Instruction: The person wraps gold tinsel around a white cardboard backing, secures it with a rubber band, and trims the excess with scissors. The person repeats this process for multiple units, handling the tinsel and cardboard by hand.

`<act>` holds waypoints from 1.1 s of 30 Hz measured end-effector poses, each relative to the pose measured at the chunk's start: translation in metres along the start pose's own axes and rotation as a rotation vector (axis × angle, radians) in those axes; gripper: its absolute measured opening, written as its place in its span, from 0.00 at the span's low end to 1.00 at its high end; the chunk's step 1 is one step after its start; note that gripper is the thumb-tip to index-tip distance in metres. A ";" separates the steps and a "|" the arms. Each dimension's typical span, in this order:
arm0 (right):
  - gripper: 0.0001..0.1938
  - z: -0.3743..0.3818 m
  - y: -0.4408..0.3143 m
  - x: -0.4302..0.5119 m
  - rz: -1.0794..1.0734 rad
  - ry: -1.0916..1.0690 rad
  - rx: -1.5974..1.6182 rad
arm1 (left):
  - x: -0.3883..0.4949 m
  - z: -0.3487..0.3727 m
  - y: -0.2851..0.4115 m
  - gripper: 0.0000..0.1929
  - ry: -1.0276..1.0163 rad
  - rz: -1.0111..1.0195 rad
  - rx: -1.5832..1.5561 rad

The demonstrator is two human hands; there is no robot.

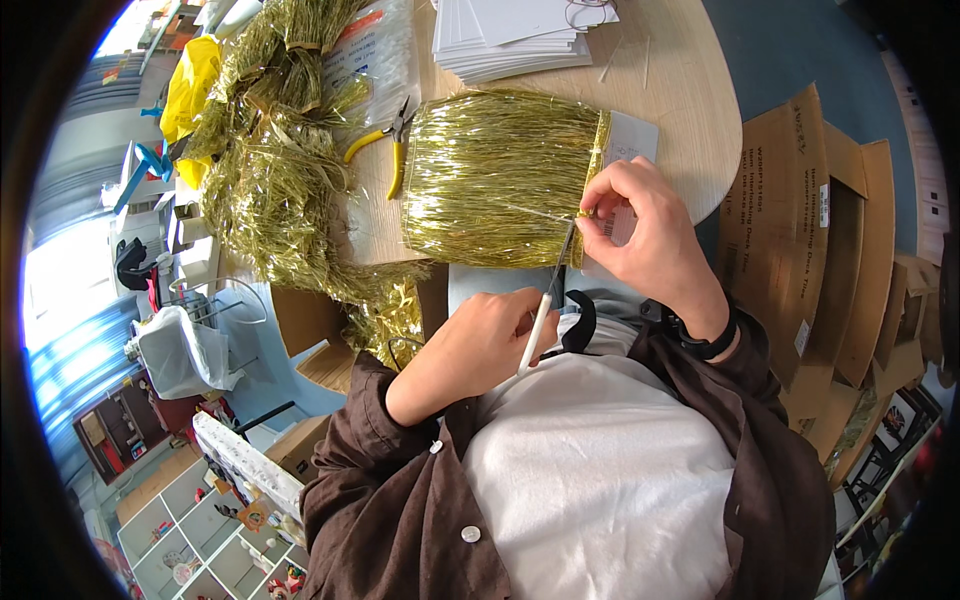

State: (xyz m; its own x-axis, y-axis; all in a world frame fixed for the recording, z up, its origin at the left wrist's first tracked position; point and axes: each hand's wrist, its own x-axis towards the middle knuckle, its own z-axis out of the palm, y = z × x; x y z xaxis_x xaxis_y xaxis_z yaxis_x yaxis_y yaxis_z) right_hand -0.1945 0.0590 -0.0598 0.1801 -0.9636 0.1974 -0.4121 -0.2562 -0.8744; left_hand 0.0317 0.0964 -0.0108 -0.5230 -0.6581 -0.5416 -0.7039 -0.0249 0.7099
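A bundle of gold tinsel fringe (502,172) lies at the table's front edge, wrapped around a white card (634,135) that shows at its right end. My right hand (649,225) pinches the fringe's gold heading band (598,150) between thumb and fingertips. In my left hand (480,345) is a slim tool with a white handle (535,334) and a thin metal shaft. Its tip meets the band beside my right fingertips; the tip's shape is too small to tell. A thin pale strip (536,213) lies across the strands near the tip.
Yellow-handled pliers (396,142) lie left of the bundle. Loose gold tinsel (277,165) is heaped beyond them, beside a plastic bag of clear strips (382,60). White cards (510,45) are stacked at the back. Cardboard boxes (780,225) stand at right; an open carton (307,322) sits below the table.
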 end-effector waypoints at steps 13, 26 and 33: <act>0.10 -0.002 -0.001 0.000 0.048 -0.025 0.015 | -0.001 -0.001 -0.005 0.14 0.007 0.085 -0.022; 0.09 -0.003 -0.004 -0.001 0.090 -0.025 0.040 | -0.004 -0.003 -0.007 0.12 0.024 0.041 -0.030; 0.08 0.001 -0.006 -0.002 0.082 0.021 0.054 | -0.035 -0.037 0.001 0.14 0.184 -0.032 0.331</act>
State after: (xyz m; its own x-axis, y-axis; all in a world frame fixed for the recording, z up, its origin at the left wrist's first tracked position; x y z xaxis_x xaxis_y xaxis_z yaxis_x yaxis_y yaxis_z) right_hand -0.1909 0.0622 -0.0552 0.1283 -0.9828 0.1326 -0.3761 -0.1719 -0.9105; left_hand 0.0677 0.0913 0.0255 -0.4246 -0.7857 -0.4498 -0.8512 0.1772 0.4940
